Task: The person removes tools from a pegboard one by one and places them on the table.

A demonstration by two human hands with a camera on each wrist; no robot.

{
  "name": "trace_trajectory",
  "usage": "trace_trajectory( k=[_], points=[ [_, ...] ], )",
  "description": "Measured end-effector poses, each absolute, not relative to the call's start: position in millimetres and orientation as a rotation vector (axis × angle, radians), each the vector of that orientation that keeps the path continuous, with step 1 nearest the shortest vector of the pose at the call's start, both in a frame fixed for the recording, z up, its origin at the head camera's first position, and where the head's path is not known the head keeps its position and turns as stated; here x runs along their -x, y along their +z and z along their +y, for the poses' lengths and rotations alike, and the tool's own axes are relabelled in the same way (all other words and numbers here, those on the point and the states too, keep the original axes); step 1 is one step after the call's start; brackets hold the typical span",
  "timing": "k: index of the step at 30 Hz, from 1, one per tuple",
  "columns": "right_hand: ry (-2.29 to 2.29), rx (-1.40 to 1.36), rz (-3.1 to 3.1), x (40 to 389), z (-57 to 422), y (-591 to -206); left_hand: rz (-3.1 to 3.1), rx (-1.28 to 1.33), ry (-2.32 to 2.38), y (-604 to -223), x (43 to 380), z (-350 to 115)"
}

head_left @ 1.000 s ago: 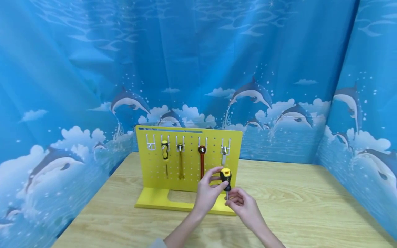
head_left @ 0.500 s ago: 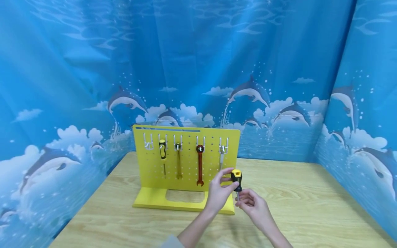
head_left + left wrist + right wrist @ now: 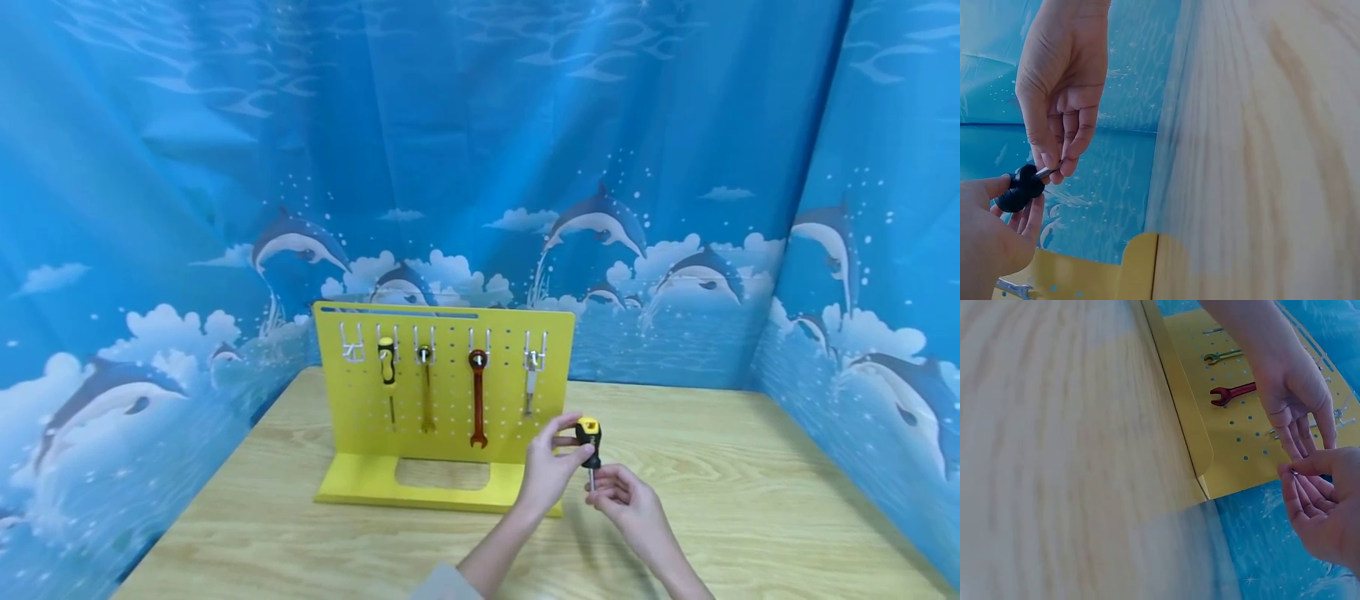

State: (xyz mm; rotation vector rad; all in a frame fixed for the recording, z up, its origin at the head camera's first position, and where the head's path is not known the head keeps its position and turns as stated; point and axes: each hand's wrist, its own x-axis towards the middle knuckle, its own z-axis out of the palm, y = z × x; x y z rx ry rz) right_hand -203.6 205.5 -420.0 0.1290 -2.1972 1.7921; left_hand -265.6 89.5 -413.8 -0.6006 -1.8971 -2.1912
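A stubby screwdriver (image 3: 591, 443) with a black handle and yellow cap is held upright in front of the pegboard's right end. My left hand (image 3: 547, 468) grips its handle between thumb and fingers. Just below, my right hand (image 3: 632, 507) pinches the metal shaft near its tip. In the left wrist view the dark handle (image 3: 1019, 190) sits between the left fingers, and the right hand (image 3: 1066, 94) reaches to the shaft from above. The right wrist view has the left hand (image 3: 1297, 394) meeting the right hand (image 3: 1322, 500), with most of the screwdriver hidden.
A yellow pegboard (image 3: 450, 408) stands on the wooden table (image 3: 675, 450). From its hooks hang a longer screwdriver (image 3: 387, 367), a gold wrench (image 3: 427, 392), a red wrench (image 3: 478, 400) and a silver wrench (image 3: 531, 385). The leftmost hook (image 3: 352, 343) bears no tool. Blue dolphin curtains surround the table.
Both hands and the stubby screwdriver have moved right, away from the pegboard. The silver wrench now shows in full. The view has shifted slightly, and both holds stay the same.
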Motion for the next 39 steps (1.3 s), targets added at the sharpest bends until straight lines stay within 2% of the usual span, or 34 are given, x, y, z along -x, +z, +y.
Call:
trace_trajectory(
  k=[27,39],
  points=[
    [1.616,0.023,-2.366,210.3,225.8,-460.6,-2.098,0.543,-2.150,-457.4,274.3,110.5],
    [1.578,0.020,-2.404,210.5,226.5,-464.8,-2.193,0.590,-2.033,-464.3,277.5,109.1]
  ],
)
